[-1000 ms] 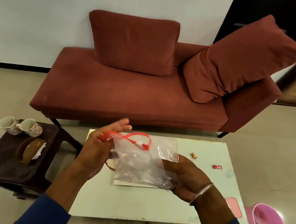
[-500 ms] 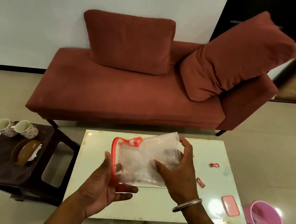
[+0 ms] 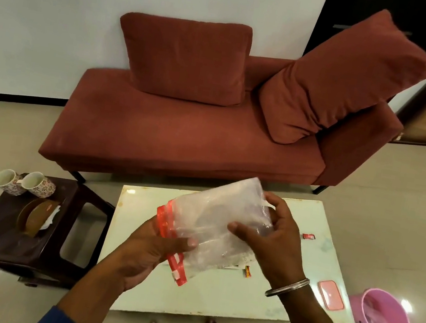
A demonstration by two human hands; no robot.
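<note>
Zip bag (image 3: 213, 225), clear, held above the table (image 3: 212, 298): left hand (image 3: 148, 251) pinches red seal edge, right hand (image 3: 271, 243) grips far end; likely light, limp, slippery, best held by seal.

My left grip (image 3: 153, 249) pinches, thumb on top, at lower centre; my right grip (image 3: 268, 242), fingers curled, is just right of it.
</note>
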